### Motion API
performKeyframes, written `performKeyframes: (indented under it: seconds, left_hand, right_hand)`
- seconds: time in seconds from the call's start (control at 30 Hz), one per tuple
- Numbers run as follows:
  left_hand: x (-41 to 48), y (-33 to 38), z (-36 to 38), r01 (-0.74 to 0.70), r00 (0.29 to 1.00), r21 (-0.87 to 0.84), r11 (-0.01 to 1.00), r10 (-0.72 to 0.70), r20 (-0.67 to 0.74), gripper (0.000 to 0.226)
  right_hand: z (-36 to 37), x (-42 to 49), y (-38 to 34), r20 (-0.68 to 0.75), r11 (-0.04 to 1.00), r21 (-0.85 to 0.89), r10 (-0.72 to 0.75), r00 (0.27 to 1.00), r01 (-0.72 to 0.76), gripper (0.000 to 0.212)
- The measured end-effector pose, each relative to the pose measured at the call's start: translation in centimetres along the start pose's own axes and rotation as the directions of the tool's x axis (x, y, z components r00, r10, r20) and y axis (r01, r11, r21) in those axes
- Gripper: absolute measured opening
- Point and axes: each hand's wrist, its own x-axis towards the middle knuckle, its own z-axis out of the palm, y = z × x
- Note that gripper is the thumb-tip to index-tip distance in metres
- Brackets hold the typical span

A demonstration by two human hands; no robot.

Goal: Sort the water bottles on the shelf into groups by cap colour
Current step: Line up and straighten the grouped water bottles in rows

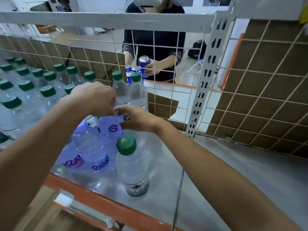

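Both hands work over the right end of the bottle stock, on the shelf deck (216, 164). The left grip (95, 97) comes in from above with its fingers curled down. The right grip (138, 120) comes in from the right, its fingers reaching leftward, and the fingertips of the two nearly touch. That meeting point is blurred, so I cannot tell what either grip closes on, if anything. The lilac-capped bottle (113, 129) stands upright just on the near side of the fingertips, its cap bare and facing up, its long axis vertical. The two grips look about equally close to it, the left overhead and the right alongside. More purple-labelled bottles (90, 147) crowd its left and near flank. The front green-capped bottle (126, 145) stands close on its near-right side and is the likely obstacle if the bottle is drawn towards the viewer or to the right. The rear green-capped pair (135, 77) stands just behind the grips, against the wire mesh (166, 97), so there is little room to go back. The main green-capped block (48, 90) fills the deck to the left. The bare deck lies to the right, on the right grip's side, so a lift straight up and then a carry rightward looks cleanest. The orange front rail (100, 197) edges the near side. Beyond the mesh, another person holds a blue can (144, 63).
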Motion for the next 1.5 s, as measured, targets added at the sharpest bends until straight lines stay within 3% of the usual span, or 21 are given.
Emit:
performKeyframes:
  seconds: [0.1, 0.23, 0.4, 0.57, 0.67, 0.77, 0.87, 0.97, 1.07, 1.17, 1.37, 1.5]
  left_hand:
    - [0.4, 0.2, 0.6, 0.021, 0.999, 0.023, 1.0, -0.022, 0.047, 0.03]
    - [0.6, 0.6, 0.3, -0.009, 1.0, 0.002, 1.0, 0.009, -0.012, 0.029]
    - [0.2, 3.2, -1.7, -0.108, 0.986, -0.126, 0.986, 0.09, -0.14, 0.027]
    - [0.4, 7.9, -4.9, -0.259, 0.944, -0.242, 0.935, 0.192, -0.268, 0.026]
    - [1.0, 12.2, -6.5, -0.357, 0.912, -0.254, 0.899, 0.277, -0.302, 0.026]
    - [1.5, 17.0, -8.0, -0.468, 0.869, -0.239, 0.851, 0.393, -0.301, 0.026]
    - [1.3, 21.3, -9.7, -0.562, 0.816, -0.168, 0.81, 0.51, -0.272, 0.027]
    - [0.9, 25.4, -11.1, -0.627, 0.768, -0.147, 0.765, 0.575, -0.282, 0.024]
    - [0.8, 29.7, -11.4, -0.672, 0.726, -0.151, 0.725, 0.607, -0.322, 0.024]
    - [1.0, 33.6, -11.0, -0.674, 0.727, -0.209, 0.708, 0.588, -0.353, 0.027]
    - [1.8, 40.6, -11.0, -0.691, 0.714, -0.295, 0.66, 0.56, -0.419, 0.031]
    - [2.2, 44.2, -12.0, -0.715, 0.692, -0.31, 0.627, 0.568, -0.446, 0.036]
  right_hand:
    - [0.0, 0.4, -0.7, -0.012, 0.997, -0.068, -0.027, 1.0, 0.026, 0.053]
    - [0.2, 0.6, -0.2, -0.037, 0.996, -0.066, -0.055, 0.998, 0.052, 0.048]
    - [-2.5, -2.1, 1.3, -0.094, 0.991, 0.129, -0.021, 0.995, 0.033, 0.043]
    - [-5.6, -7.9, 5.2, -0.103, 0.968, 0.25, 0.02, 0.994, 0.006, 0.08]
    - [-6.7, -12.4, 7.6, -0.182, 0.98, 0.194, 0.081, 0.98, -0.046, 0.091]
    - [-7.5, -17.4, 9.5, -0.331, 0.969, 0.248, 0.09, 0.939, -0.005, 0.076]
    - [-8.4, -22.1, 11.3, -0.326, 0.932, 0.337, 0.248, 0.912, -0.133, 0.049]
    - [-8.9, -25.8, 13.5, -0.427, 0.896, 0.403, 0.363, 0.829, -0.185, 0.042]
    - [-9.3, -28.6, 15.0, -0.534, 0.901, 0.357, 0.412, 0.738, -0.244, 0.04]
    - [-9.5, -31.4, 17.0, -0.624, 0.882, 0.372, 0.468, 0.625, -0.289, 0.036]
    - [-9.5, -35.1, 20.1, -0.816, 0.774, 0.321, 0.518, 0.255, -0.546, 0.046]
    - [-9.5, -36.7, 21.0, -0.759, 0.695, 0.354, 0.604, 0.241, -0.626, 0.057]
